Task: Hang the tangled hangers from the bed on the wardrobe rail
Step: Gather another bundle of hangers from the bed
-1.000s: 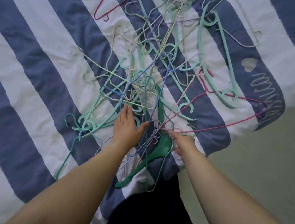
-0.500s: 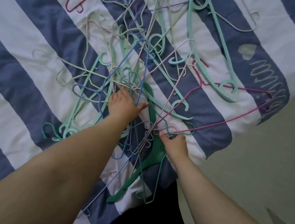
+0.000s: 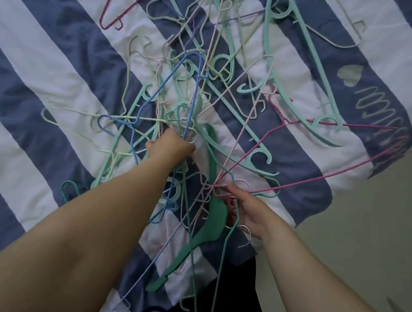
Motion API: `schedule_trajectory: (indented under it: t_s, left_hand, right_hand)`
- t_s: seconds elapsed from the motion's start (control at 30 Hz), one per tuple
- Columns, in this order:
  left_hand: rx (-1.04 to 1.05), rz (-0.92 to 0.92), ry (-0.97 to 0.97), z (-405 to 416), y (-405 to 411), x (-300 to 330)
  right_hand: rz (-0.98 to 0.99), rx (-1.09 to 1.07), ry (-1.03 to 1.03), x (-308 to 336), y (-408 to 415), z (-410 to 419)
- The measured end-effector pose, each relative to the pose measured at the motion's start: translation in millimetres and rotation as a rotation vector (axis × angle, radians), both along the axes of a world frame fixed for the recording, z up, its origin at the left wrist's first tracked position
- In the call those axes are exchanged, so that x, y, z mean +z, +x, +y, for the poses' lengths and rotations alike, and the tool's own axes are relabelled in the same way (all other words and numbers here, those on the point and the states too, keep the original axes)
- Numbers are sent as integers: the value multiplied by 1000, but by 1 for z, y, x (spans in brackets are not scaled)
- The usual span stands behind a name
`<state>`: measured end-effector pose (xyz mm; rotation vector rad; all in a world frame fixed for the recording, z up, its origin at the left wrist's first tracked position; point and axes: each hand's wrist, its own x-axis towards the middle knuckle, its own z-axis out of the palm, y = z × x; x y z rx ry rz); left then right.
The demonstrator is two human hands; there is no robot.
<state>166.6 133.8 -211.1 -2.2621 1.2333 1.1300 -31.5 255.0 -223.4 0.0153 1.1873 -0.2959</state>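
Progress: none hung, I judge | tangled hangers (image 3: 209,96) all on bed (image 3: 36,73) | left hand (image 3: 171,147) fingers curled into wires | right hand (image 3: 248,206) pinching hooks | wardrobe rail unseen

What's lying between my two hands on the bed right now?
In the head view, the dark green hanger and thin tangled wire hangers lie between the left hand and right hand.

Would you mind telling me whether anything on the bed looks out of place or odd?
Yes: the hangers lie in one knotted heap across the striped cover, hooks and bars interlocked. The left hand and right hand each grip part of it. One dark red hanger lies mostly apart, upper left.
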Motion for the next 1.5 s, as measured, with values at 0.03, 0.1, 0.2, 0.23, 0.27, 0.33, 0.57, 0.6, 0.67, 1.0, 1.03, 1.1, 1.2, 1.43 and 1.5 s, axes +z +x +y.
schedule_trajectory:
  t_s: [0.03, 0.1, 0.2, 0.23, 0.27, 0.33, 0.57, 0.6, 0.67, 1.0, 1.03, 1.1, 1.2, 1.43, 1.5]
  left_hand:
    - [14, -13, -13, 1, 1, 9]
    - [52, -8, -47, 2, 4, 26]
    - [83, 29, -96, 1, 15, 47]
    - [96, 48, -102, 1, 18, 52]
    - [107, 69, -106, 0, 20, 59]
    - [166, 133, -138, 0, 22, 85]
    - [274, 303, -283, -5, 15, 195]
    - [274, 318, -294, -6, 15, 210]
    - [268, 321, -317, -9, 14, 241]
    - [121, 248, -485, -45, 32, 376]
    - [133, 241, -498, -48, 39, 382]
    - [190, 248, -525, -53, 55, 392]
    - [272, 268, -596, -54, 72, 410]
    - [623, 598, -666, -50, 134, 463]
    - [743, 731, -667, -47, 156, 472]
  right_hand:
    - [-60, -37, -1, 10, 2, -4]
    - [-129, -107, -25, 30, 5, -11]
    - [-116, -109, -116, 56, 8, -18]
    - [-77, -78, -150, 67, 10, -22]
    - [-9, -31, -205, 72, 11, -24]
    - [88, 67, -320, 105, 12, -31]
    - [212, 93, -445, 218, 5, -53]
    - [190, 111, -446, 232, 2, -57]
    - [113, 114, -459, 264, -2, -66]
    - [-20, 316, -739, 387, -31, -107]
    - [-32, 286, -761, 393, -34, -110]
    - [20, 205, -820, 400, -35, -115]
    - [201, 33, -889, 406, -25, -123]
    - [522, -144, -1172, 424, 18, -138]
    - [646, -72, -1294, 431, 27, -146]
